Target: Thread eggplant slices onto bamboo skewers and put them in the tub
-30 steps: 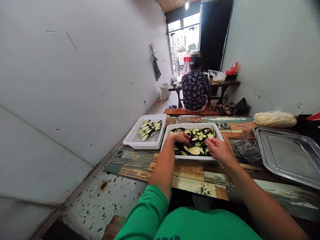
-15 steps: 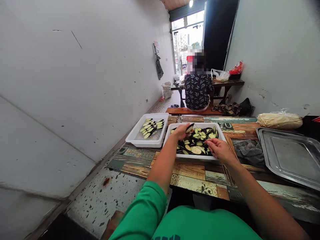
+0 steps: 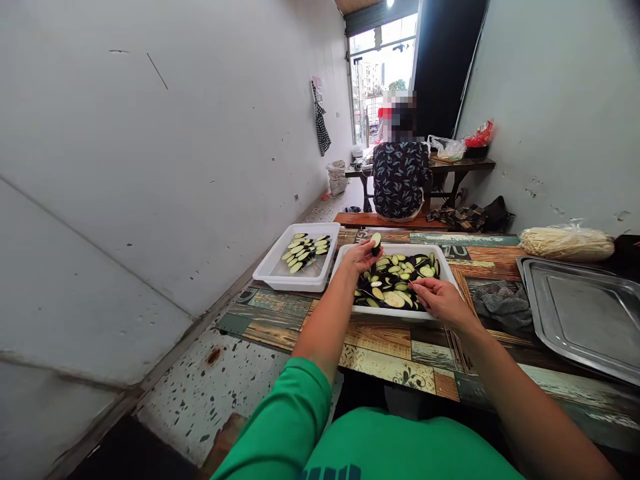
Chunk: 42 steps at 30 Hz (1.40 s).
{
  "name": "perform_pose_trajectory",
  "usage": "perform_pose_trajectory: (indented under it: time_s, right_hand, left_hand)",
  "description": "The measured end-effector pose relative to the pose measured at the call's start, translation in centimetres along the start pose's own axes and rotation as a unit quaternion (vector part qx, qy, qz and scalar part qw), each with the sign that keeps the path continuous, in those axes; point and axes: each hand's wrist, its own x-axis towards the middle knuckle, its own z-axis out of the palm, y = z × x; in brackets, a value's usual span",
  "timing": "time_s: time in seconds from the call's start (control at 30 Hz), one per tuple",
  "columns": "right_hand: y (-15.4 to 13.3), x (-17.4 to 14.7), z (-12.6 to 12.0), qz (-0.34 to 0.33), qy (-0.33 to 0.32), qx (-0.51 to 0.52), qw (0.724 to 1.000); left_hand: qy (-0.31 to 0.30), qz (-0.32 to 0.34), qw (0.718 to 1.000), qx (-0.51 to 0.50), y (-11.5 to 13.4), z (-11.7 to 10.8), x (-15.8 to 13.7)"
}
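My left hand [image 3: 361, 257] is closed on an eggplant slice [image 3: 377, 241], raised over the far left part of a white tub [image 3: 393, 313]. Loose eggplant slices [image 3: 395, 299] with dark skin and pale green flesh fill that tub. Over its right side, my right hand [image 3: 437, 298] pinches a thin wooden skewer [image 3: 411, 283], its tip pointing left; most of the stick is hidden by the fingers. To the left stands a second white tub [image 3: 290, 285], where skewered eggplant slices [image 3: 301, 252] lie together with bare stick ends showing.
Loose bamboo skewers [image 3: 463, 288] lie right of the tub, beside a grey cloth [image 3: 501, 303]. Metal trays [image 3: 585, 310] and a bag of pale sticks [image 3: 567, 242] sit farther right. Beyond the patterned table [image 3: 380, 333], a person [image 3: 399, 177] sits on a bench, back turned.
My left hand has lifted slightly, turning the eggplant slice so its pale face shows upright. My right hand stays nearly in place with the skewer. The view has shifted a little.
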Motion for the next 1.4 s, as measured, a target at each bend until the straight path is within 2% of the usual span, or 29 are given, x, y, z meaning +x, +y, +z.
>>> perform_pose_trajectory:
  time_s: [0.1, 0.17, 0.4, 0.67, 1.1, 1.4]
  right_hand:
    - [0.2, 0.1, 0.0, 0.001, 0.006, -0.006, 1.000]
    - [0.3, 0.1, 0.0, 0.001, 0.008, -0.009, 1.000]
    - [1.0, 0.3, -0.2, -0.036, 0.012, -0.049, 0.998]
    - [2.3, 1.0, -0.6, -0.056, 0.009, -0.081, 0.995]
    - [1.7, 0.7, -0.4, -0.059, 0.026, -0.114, 0.991]
    - [1.7, 0.6, -0.2, -0.090, 0.081, -0.161, 0.979]
  left_hand:
    - [0.057, -0.003, 0.998, 0.019, 0.2, -0.1, 0.2]
    - [0.066, -0.009, 0.998, 0.015, 0.4, 0.0, 0.3]
    - [0.034, -0.060, 0.998, 0.010, 0.3, 0.5, -0.5]
    - [-0.001, -0.053, 0.999, 0.012, 0.2, 0.2, -0.3]
    - [-0.016, -0.046, 0.999, 0.008, 0.0, 0.2, 0.0]
    - [-0.025, -0.064, 0.998, 0.008, -0.7, 0.9, -0.7]
